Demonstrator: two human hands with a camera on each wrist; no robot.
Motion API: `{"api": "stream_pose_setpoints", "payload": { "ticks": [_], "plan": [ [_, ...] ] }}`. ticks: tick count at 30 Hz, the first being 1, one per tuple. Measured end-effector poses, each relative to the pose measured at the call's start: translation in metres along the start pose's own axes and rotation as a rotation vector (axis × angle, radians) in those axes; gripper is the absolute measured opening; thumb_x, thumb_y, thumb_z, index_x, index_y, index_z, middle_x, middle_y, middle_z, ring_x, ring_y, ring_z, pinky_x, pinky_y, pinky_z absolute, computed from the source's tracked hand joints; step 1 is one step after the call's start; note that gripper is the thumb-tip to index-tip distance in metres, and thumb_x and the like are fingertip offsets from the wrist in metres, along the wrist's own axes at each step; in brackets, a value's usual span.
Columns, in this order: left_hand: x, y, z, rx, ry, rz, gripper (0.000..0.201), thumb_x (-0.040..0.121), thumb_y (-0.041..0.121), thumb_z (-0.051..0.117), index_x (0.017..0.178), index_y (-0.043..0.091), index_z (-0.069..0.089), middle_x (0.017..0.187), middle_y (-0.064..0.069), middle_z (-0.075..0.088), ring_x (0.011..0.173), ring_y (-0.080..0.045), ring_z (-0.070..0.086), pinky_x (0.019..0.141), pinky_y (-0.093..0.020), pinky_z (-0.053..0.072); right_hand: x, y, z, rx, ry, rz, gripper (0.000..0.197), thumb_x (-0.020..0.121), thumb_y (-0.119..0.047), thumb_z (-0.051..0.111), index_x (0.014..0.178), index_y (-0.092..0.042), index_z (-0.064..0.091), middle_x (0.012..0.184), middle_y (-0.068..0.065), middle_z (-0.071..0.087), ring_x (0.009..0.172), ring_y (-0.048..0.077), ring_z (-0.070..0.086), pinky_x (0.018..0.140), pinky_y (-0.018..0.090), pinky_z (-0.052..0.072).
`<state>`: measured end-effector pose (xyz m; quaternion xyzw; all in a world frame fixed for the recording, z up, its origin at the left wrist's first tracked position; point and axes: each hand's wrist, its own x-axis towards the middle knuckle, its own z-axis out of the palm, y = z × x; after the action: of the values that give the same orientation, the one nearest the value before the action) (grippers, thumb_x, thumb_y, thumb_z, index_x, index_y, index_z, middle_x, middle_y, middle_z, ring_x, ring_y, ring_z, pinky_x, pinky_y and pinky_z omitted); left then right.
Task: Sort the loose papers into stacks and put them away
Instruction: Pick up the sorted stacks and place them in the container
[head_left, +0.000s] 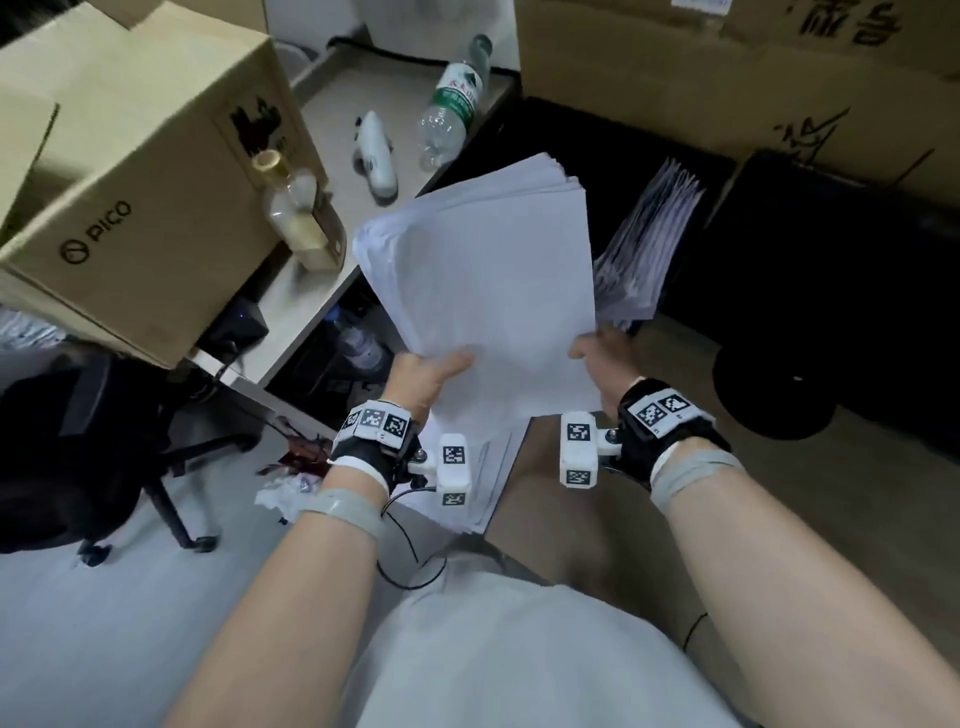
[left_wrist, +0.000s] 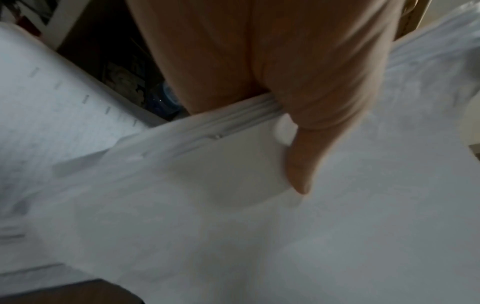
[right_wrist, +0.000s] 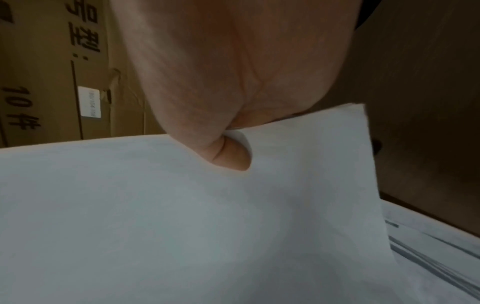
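A thick stack of white paper is held up in front of me, tilted away. My left hand grips its near left edge, thumb on top; the left wrist view shows that thumb pressed on the sheets. My right hand grips the near right edge, thumb on the top sheet. Behind the stack, a second pile of papers stands slanted in a dark compartment. More printed sheets lie on my lap below the wrists.
A desk at left carries a PICO cardboard box, a glass bottle, a white device and a plastic water bottle. Cardboard boxes are stacked at back right. An office chair stands at left.
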<state>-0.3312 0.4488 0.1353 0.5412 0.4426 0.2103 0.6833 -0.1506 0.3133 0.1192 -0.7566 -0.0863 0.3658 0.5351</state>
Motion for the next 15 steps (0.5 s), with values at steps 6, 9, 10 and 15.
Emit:
{"api": "stream_pose_setpoints", "payload": {
  "ticks": [6, 9, 10, 15],
  "plan": [
    [0.057, 0.031, 0.000, 0.126, 0.215, 0.206, 0.006, 0.087, 0.009, 0.074, 0.087, 0.010, 0.068, 0.085, -0.009, 0.066, 0.077, -0.018, 0.058, 0.070, -0.029, 0.050, 0.046, -0.017, 0.022, 0.106, -0.097, -0.049, 0.038, 0.094, -0.016, 0.053, 0.130, -0.028, 0.060, 0.127, -0.008, 0.063, 0.118, 0.017, 0.057, 0.101, 0.038, 0.045],
    [0.090, 0.038, 0.009, 0.177, 0.250, 0.250, 0.023, 0.082, 0.030, 0.072, 0.075, 0.011, 0.062, 0.075, -0.003, 0.055, 0.071, -0.017, 0.045, 0.067, -0.036, 0.047, 0.068, -0.029, 0.020, 0.134, -0.004, -0.005, 0.068, 0.095, -0.021, 0.056, 0.156, -0.026, 0.025, 0.156, -0.003, 0.033, 0.140, 0.016, 0.037, 0.115, 0.041, 0.034],
    [0.103, 0.038, 0.016, 0.209, 0.251, 0.262, 0.027, 0.083, 0.029, 0.071, 0.071, 0.006, 0.062, 0.072, -0.002, 0.051, 0.070, -0.017, 0.039, 0.065, -0.036, 0.044, 0.078, -0.028, 0.016, 0.110, 0.075, 0.025, 0.075, 0.092, -0.027, 0.059, 0.157, -0.025, 0.020, 0.159, 0.000, 0.028, 0.142, 0.022, 0.036, 0.115, 0.045, 0.035],
    [0.126, 0.044, 0.057, 0.155, 0.176, 0.314, 0.011, 0.089, 0.006, 0.063, 0.085, 0.006, 0.073, 0.067, 0.030, 0.058, 0.076, 0.011, 0.047, 0.078, -0.022, 0.042, 0.095, -0.007, -0.016, 0.072, 0.260, 0.121, 0.049, 0.067, -0.037, 0.065, 0.106, -0.024, 0.040, 0.107, -0.001, 0.045, 0.103, 0.019, 0.042, 0.077, 0.031, 0.042]
  ]
}}
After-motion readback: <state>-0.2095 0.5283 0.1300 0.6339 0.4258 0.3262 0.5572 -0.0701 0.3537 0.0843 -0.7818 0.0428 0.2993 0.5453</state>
